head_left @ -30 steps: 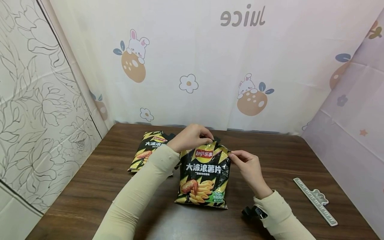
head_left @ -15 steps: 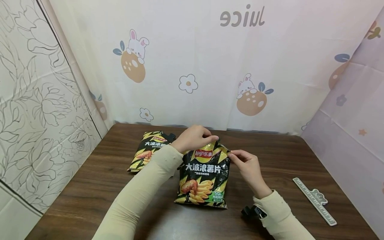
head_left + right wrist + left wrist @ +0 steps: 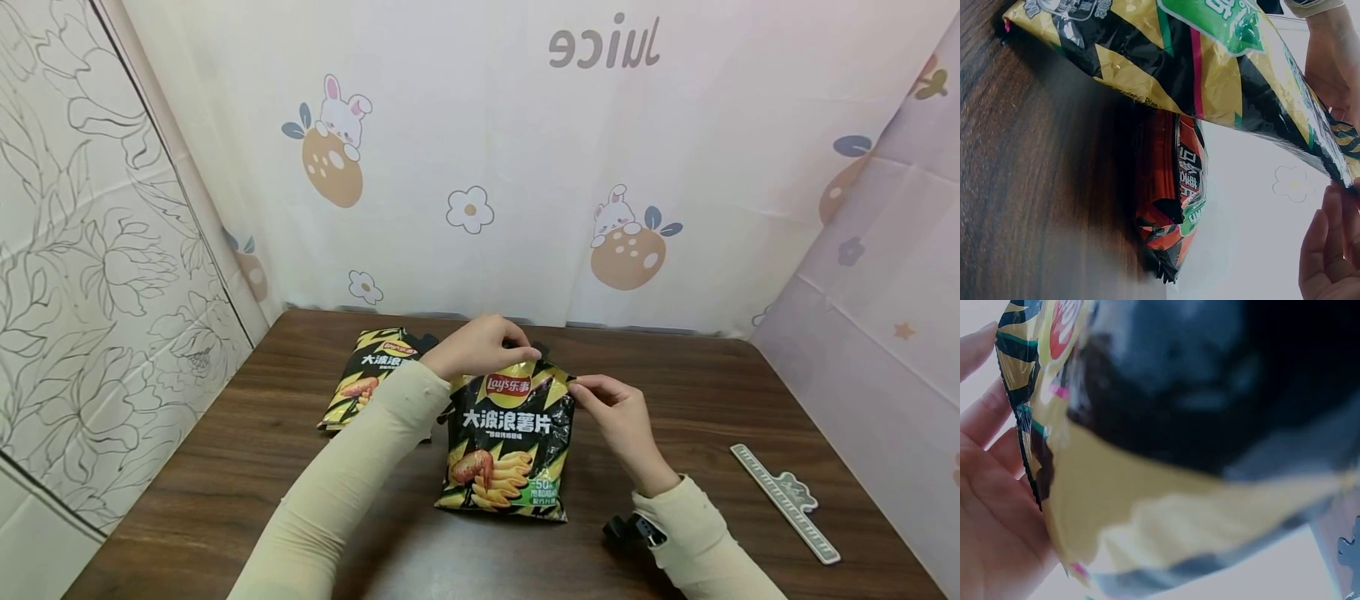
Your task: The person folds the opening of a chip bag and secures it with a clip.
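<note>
A black-and-yellow Lay's chip bag point(image 3: 506, 446) stands leaning in the middle of the table, its printed front toward me in the head view. My left hand point(image 3: 483, 346) pinches its top edge from the left, thumb at the front. At the bag's upper right corner, the thumb and index finger of my right hand point(image 3: 622, 425) pinch the edge. Close up, the bag point(image 3: 1147, 506) fills most of the left wrist view, with the left hand point(image 3: 997, 500) at its sealed edge. In the right wrist view, the right hand's fingers point(image 3: 1329, 240) hold the bag's far corner.
Behind the left forearm lies a second Lay's bag point(image 3: 363, 383), partly covered by that arm. A pale bar with a cloud-shaped tab point(image 3: 787, 504) lies on the wooden table point(image 3: 675, 375) at right. A printed curtain point(image 3: 480, 125) hangs along the back edge.
The left thumb stretches right along the bag's top edge half a second ago, then draws back slightly. The right hand and the bag stay almost in place.
</note>
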The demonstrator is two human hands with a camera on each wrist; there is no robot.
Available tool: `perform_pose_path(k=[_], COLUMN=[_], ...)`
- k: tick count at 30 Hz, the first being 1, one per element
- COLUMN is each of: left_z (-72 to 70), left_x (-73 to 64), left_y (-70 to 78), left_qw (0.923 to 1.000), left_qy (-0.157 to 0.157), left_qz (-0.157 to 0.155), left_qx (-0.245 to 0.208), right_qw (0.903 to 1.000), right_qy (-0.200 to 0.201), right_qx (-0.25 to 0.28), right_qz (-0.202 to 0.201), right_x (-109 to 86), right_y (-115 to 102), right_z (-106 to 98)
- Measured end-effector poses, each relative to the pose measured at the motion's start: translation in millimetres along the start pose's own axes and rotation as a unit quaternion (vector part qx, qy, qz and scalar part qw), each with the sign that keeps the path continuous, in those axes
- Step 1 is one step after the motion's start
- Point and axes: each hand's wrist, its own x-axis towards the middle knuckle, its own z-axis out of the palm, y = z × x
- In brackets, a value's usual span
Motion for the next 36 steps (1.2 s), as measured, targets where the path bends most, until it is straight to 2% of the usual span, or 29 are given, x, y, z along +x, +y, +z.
perform_pose_path(k=[15, 20, 23, 28, 36], left_z=[-1.3, -1.6, -1.3, -1.0, -2.0], left_x=[-0.9, -1.4, -0.9, -0.7, -2.1], left_y=[0.1, 0.6, 0.0, -0.6, 1.1], left_qw=[1.0000, 1.0000, 0.9999, 1.0000, 0.9999], left_qy=[0.002, 0.001, 0.000, -0.001, -0.004], left_qz=[-0.002, 0.002, 0.005, 0.004, 0.009], left_qx=[0.008, 0.008, 0.010, 0.005, 0.008], right_qw=[1.0000, 0.9996, 0.9982, 0.9946, 0.9926], right_qy=[-0.007, -0.012, -0.017, -0.033, -0.081], right_qx=[-0.004, -0.023, -0.053, -0.091, -0.063], right_qz=[0.001, 0.009, 0.021, 0.035, 0.065], right_x=[1.3, 4.2, 5.7, 6.7, 6.4], right_y=[-8.2, -11.8, -13.1, -14.4, -15.6], right_z=[-4.0, -6.0, -6.3, -6.7, -5.9])
